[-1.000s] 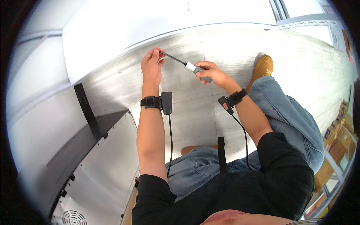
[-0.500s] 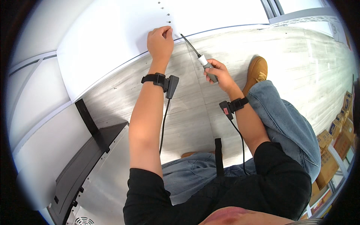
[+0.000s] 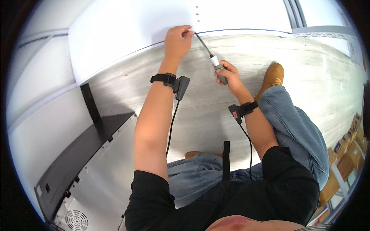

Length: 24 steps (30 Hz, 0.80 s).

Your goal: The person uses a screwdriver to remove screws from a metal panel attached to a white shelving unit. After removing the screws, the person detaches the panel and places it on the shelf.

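Observation:
My right hand [image 3: 228, 74] grips the grey handle of a screwdriver [image 3: 212, 58] whose thin shaft slants up and left. Its tip meets the lower edge of a large white panel [image 3: 127, 30] standing on the floor. My left hand [image 3: 178, 37] pinches something tiny at that same spot against the panel edge; the item itself is too small to make out. A short row of small holes [image 3: 197, 14] runs up the panel just above the tip. Both wrists wear black straps with small devices and trailing cables.
A black and silver machine case [image 3: 83, 169] with a round vent lies at lower left. Pale wood-look floor [image 3: 231, 50] spreads ahead. My knee in blue jeans and a tan boot [image 3: 273, 77] sit to the right. Cardboard boxes [image 3: 347, 146] are stacked at the far right.
Both hands have risen from above the floor to the white panel's lower edge. The screwdriver tip now touches the panel where my left fingers pinch.

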Available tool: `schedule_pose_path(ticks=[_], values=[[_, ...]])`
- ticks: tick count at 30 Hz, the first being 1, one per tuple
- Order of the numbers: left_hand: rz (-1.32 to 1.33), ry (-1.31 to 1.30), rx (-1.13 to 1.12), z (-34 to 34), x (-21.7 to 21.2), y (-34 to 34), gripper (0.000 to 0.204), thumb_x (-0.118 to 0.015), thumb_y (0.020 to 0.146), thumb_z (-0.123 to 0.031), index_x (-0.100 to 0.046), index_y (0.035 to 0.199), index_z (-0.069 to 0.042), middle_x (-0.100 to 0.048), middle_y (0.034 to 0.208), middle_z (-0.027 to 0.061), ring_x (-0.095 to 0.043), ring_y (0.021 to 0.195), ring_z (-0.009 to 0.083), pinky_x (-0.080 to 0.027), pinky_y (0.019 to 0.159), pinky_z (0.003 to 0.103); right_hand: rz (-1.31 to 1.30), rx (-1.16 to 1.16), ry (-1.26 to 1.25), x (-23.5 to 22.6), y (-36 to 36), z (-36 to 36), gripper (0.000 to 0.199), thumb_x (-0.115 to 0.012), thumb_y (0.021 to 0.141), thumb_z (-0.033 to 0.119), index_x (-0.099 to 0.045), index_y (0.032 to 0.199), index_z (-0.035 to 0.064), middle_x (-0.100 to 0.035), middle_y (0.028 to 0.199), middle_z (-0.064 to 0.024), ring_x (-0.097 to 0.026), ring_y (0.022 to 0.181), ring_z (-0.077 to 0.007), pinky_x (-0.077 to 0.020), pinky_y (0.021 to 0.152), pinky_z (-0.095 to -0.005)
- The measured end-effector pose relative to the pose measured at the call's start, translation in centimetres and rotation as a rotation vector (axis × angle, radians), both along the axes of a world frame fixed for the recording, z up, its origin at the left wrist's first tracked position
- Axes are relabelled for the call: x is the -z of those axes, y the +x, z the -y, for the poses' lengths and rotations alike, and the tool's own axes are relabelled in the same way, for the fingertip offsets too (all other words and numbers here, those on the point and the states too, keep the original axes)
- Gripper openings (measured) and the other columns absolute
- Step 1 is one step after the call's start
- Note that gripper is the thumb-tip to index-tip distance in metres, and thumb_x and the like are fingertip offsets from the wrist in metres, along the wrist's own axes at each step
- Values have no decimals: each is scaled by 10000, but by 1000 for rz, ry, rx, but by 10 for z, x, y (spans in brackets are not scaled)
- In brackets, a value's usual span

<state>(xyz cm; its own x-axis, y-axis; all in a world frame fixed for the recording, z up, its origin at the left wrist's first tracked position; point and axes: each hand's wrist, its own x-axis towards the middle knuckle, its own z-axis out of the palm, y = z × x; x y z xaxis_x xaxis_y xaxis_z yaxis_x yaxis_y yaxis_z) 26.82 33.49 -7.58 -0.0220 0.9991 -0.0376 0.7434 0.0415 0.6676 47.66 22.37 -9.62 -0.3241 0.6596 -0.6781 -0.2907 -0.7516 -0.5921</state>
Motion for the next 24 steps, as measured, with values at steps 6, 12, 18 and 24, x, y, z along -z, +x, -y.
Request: schedule_pose_path(ticks=[6,12,18,24], values=[[640,-393,-453,63,-35,-28,308,-482,952,-220,-588,1152,-10,-667,941,96,-621,774,153,-503,651,274,-37,-154,11,-32,-39,7,243,-542,829,80,-556,1069,45,-596,764,-31,-556,598,-94,-412,486,-240],[885,-291,-699,112,-94,-63,264,-428,970,-202,-579,1074,-12,-661,882,94,-606,685,133,-504,588,262,-93,-377,55,-82,-88,18,286,-538,830,90,-547,1108,25,-591,786,-31,-551,599,-97,-413,487,-236],[925,-154,-889,159,-143,-84,256,-437,968,-209,-584,1056,-19,-653,804,74,-583,617,117,-489,569,253,-179,-567,95,-147,-107,36,318,-578,814,118,-553,1113,13,-599,803,-32,-568,637,-105,-432,516,-246],[902,25,-963,233,-175,-91,204,-439,958,-193,-554,984,-27,-640,756,89,-576,564,119,-463,508,245,-344,-796,253,-164,-114,65,331,-564,844,166,-541,1135,10,-589,800,-41,-544,627,-97,-430,535,-240]])
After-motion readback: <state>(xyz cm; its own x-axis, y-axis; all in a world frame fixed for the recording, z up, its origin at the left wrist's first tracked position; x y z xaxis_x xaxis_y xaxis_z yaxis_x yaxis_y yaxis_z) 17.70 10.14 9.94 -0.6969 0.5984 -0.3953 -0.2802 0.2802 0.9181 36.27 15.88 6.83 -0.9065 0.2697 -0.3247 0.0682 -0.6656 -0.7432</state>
